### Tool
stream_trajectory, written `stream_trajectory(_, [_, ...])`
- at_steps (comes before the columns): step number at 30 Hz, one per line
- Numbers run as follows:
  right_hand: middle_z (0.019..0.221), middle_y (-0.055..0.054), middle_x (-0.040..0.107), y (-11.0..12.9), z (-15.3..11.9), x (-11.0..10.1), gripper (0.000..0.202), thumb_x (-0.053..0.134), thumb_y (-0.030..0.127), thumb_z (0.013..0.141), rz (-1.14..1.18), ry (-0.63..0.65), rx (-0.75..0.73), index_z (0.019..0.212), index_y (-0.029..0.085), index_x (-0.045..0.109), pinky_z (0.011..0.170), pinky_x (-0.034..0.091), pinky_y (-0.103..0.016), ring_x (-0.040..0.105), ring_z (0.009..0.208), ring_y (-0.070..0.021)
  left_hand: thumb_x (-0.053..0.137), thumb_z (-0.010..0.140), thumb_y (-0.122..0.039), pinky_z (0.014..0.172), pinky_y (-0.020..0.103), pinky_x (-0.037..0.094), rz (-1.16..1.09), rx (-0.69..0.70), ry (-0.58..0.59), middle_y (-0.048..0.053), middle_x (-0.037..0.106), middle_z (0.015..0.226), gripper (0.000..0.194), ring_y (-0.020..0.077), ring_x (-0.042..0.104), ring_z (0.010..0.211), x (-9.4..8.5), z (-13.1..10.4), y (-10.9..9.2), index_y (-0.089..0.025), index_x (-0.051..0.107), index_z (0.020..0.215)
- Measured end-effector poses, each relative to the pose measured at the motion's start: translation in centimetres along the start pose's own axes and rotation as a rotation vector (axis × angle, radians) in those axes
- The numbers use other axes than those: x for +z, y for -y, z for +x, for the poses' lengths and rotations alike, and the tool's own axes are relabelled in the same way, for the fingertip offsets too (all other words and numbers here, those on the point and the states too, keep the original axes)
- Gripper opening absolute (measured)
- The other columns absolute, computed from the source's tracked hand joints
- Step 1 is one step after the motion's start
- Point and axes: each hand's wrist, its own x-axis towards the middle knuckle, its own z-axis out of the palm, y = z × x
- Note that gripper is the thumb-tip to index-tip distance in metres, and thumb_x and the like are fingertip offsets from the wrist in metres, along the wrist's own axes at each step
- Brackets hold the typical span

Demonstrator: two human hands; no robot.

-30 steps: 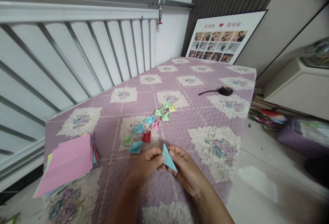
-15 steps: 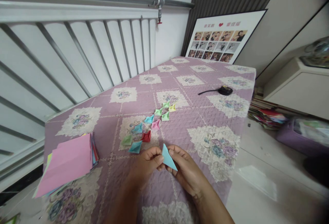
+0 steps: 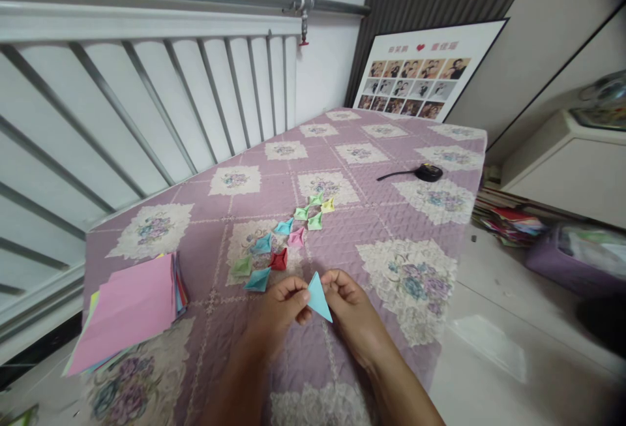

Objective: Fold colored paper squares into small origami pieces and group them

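At lower centre of frame, light-blue folded paper triangle [image 3: 319, 299] between both hands, tilted, one point up, over floral quilted cover [image 3: 342, 243]. Possible trouble: too hard a pinch could crumple layers or skew fold; leftward swing could knock blue folded paper piece [image 3: 257, 280] near left knuckles. Left hand [image 3: 280, 307]: thumb and fingers closed on triangle's left edge. Right hand [image 3: 356, 312]: fingers curled at right edge; whether they grip, cannot tell. Forearms converge from bottom of frame.

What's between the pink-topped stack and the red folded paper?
The head view shows a green folded paper and a blue one between the pink-topped stack and red folded paper.
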Motion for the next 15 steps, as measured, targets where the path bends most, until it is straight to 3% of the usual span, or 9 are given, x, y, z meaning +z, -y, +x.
stream_trajectory(9, [0.058, 0.007, 0.050, -0.28, 0.27, -0.43, 0.028, 0.068, 0.045, 0.075, -0.161, 0.012, -0.090, 0.074, 0.022, 0.052, 0.053, 0.031, -0.022, 0.042, 0.052, -0.0093, 0.068, 0.069, -0.039, 0.054, 0.022, 0.034, -0.076, 0.029, -0.079, -0.004, 0.053, 0.064, 0.028, 0.0082, 0.046, 0.055, 0.19, 0.34, -0.11, -0.018, 0.058, 0.085])
stream_trajectory(15, [0.062, 0.006, 0.052, -0.72, 0.48, -0.66, 0.028, 0.065, 0.047, 0.078, -0.235, 0.027, -0.066, 0.075, 0.022, 0.052, 0.055, 0.032, -0.023, 0.043, 0.056, -0.0110, 0.069, 0.069, -0.040, 0.053, 0.021, 0.034, -0.059, 0.033, -0.109, -0.005, 0.052, 0.064, 0.030, 0.0080, 0.046, 0.054, 0.27, 0.27, -0.35, -0.018, 0.058, 0.087])
